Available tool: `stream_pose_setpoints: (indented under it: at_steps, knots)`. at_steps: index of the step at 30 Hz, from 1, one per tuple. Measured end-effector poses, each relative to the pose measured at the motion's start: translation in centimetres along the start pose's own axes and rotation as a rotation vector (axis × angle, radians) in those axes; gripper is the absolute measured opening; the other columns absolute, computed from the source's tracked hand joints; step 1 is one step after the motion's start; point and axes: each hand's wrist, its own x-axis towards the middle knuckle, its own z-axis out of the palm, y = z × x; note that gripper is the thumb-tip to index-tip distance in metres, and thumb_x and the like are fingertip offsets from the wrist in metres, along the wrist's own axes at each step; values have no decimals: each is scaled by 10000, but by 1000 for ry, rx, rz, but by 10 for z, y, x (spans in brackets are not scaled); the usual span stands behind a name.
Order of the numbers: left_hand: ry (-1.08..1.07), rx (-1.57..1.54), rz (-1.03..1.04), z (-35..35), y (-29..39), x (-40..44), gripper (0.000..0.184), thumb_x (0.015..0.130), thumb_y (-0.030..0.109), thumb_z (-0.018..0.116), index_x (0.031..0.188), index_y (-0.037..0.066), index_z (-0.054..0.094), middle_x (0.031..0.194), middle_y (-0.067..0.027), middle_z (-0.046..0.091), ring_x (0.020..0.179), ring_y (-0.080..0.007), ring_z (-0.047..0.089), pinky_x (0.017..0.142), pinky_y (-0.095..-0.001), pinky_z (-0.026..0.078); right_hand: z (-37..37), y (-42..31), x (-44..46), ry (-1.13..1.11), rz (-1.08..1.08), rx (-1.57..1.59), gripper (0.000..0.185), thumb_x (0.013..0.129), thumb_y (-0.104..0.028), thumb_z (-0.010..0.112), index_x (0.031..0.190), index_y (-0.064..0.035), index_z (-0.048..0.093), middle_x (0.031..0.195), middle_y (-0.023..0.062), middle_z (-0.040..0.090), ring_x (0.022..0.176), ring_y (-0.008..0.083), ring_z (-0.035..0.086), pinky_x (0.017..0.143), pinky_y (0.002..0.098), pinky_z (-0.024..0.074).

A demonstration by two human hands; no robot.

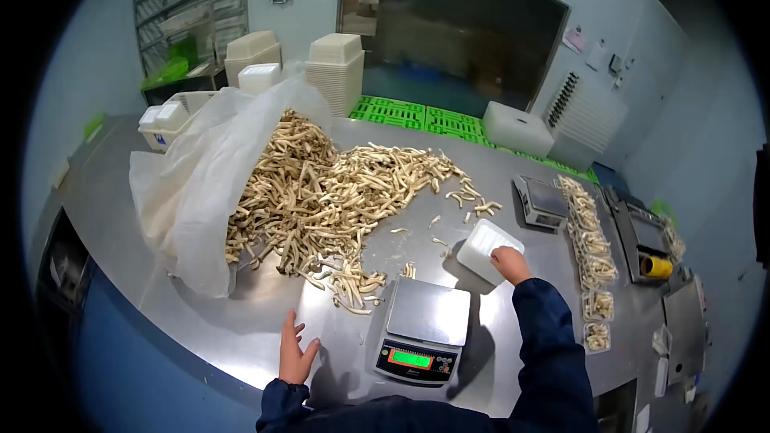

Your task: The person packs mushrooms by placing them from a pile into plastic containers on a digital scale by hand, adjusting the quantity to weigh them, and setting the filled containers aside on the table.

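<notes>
Tray, white: far side of the scale, toward the right, its right edge between the fingers of your right hand. Left hand, yours: fingers wide, left of the scale. Mushrooms: heaped on the desk, far left.

scale display: digits unclear | right grip: some fingers hidden
</notes>
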Motion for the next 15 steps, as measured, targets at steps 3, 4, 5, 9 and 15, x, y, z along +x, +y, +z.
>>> stream_pose_setpoints:
  at_steps: [3,4,5,9,15]
  knots:
    - [-30,-25,17,12,-4,0,852,812,125,682,1509,61,194,1466,-176,340,1249,-313,488,983,-435,428,1,5,7,-44,-25,-42,189,794,-193,600,753,-25,676,771,171,655,766,365,623,708,471,488]
    - [-43,-26,24,15,-1,0,849,813,126,681,1508,59,197,1461,-177,344,1245,-314,491,982,-431,429,1,5,9,-50,-29,-52,186,787,-191,601,750,-26,678,767,172,655,762,365,625,707,471,490]
    - [-56,-27,30,17,4,0,846,814,127,680,1506,57,199,1456,-177,347,1240,-314,495,981,-427,430,1,7,10,-56,-32,-61,182,781,-188,602,747,-27,680,764,172,656,758,365,626,705,470,491]
    - [-76,-16,60,21,3,-2,832,816,114,673,1506,68,210,1432,-179,364,1217,-310,510,979,-422,433,-5,3,13,-76,-51,-46,198,783,-189,575,747,-25,679,755,186,654,768,379,627,720,489,490]
    - [-83,-44,51,21,2,-7,813,812,82,655,1507,81,233,1434,-174,378,1211,-315,510,992,-432,419,1,9,15,-89,-38,-56,211,784,-191,568,775,-16,685,781,206,646,757,380,623,701,468,487]
